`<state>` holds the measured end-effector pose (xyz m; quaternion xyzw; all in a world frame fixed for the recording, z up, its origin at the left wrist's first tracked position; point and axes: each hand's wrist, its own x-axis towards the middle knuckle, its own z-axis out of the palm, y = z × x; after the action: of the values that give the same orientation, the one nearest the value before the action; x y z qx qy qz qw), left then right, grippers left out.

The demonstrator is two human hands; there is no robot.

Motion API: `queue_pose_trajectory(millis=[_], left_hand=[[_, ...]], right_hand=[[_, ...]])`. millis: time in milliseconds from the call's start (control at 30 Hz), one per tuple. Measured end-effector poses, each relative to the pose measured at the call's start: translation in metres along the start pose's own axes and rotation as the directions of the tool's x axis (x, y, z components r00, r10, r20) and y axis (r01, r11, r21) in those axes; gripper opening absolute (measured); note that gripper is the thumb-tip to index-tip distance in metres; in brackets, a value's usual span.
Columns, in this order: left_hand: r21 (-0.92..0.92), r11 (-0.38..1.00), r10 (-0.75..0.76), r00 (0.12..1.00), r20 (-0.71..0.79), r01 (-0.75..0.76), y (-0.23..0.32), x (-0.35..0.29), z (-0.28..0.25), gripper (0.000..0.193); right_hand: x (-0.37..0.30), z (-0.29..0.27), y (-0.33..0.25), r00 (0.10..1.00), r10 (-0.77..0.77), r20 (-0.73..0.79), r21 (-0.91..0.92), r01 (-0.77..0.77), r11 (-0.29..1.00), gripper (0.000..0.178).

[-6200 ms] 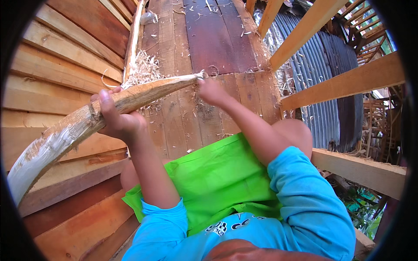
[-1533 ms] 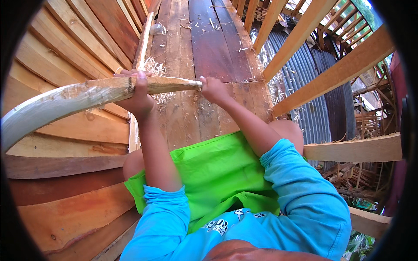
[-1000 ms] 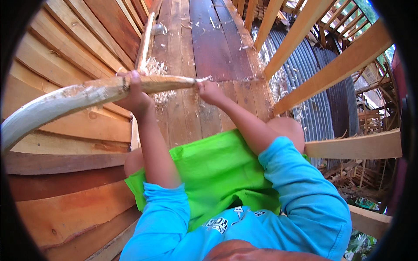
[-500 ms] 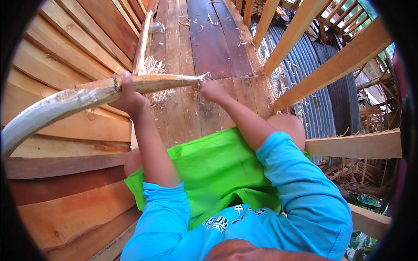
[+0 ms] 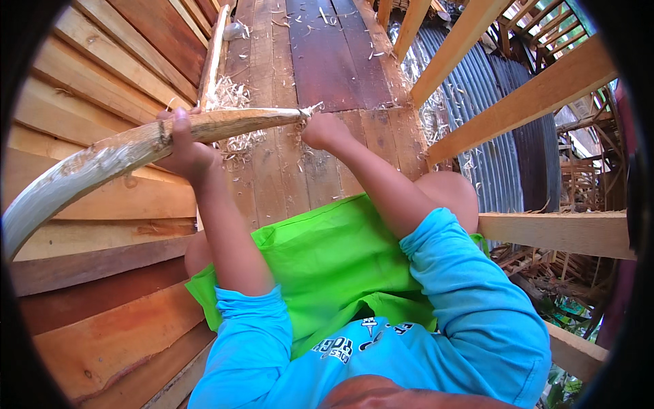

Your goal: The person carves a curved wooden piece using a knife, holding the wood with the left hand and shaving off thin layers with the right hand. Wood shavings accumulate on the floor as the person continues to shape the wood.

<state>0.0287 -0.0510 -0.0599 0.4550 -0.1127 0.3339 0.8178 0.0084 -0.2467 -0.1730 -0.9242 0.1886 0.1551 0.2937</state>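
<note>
A long curved branch (image 5: 88, 167), pale and partly stripped, reaches in from the left edge and narrows to a whittled point at floor centre. My left hand (image 5: 187, 146) is wrapped round its thicker middle, thumb on top. At the thin end my right hand (image 5: 325, 131) is a closed fist just below the tip, and what it grips is hidden behind the fingers. Frayed curls of wood (image 5: 312, 108) cling to the tip beside that fist. Green cloth (image 5: 327, 252) covers my lap beneath both forearms.
Overlapping wooden boards (image 5: 102, 191) form a wall close on the left. Wood shavings (image 5: 231, 95) lie on the plank floor (image 5: 272, 184). Wooden rails (image 5: 524, 105) stand on the right, with corrugated metal sheets (image 5: 487, 123) beyond. A thin pale pole (image 5: 216, 51) leans by the wall.
The view has shifted slightly. My right fist sits a little farther back from the branch's tip, toward the left. My left hand keeps its hold on the branch.
</note>
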Motion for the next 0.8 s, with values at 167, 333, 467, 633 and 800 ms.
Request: queue_pose_trajectory(millis=[167,333,467,633,800], left_hand=[[0.038,0.999,0.001,0.999,0.043,-0.003,-0.001,-0.002,0.009,0.033],[0.098,0.994,0.061,0.997,-0.056,-0.055,0.000,-0.006,0.030,0.043],[0.105,0.995,0.005,0.997,-0.072,0.002,0.003,-0.006,0.034,0.050],[0.099,0.995,-0.007,0.998,-0.068,0.014,-0.001,-0.009,0.034,0.053],[0.081,0.997,0.006,0.998,-0.066,-0.001,0.002,-0.009,0.033,0.055]], right_hand=[[0.029,0.007,0.031,0.998,-0.052,0.047,-0.055,0.055,0.997,0.035],[0.039,0.016,0.040,0.999,-0.047,0.017,-0.016,0.047,0.999,0.034],[0.040,0.016,0.040,0.999,-0.044,0.009,-0.030,0.044,0.999,0.035],[0.046,0.016,0.045,0.997,-0.073,-0.040,-0.088,0.069,0.994,0.034],[0.050,0.015,0.052,0.988,-0.142,-0.057,-0.175,0.130,0.976,0.032]])
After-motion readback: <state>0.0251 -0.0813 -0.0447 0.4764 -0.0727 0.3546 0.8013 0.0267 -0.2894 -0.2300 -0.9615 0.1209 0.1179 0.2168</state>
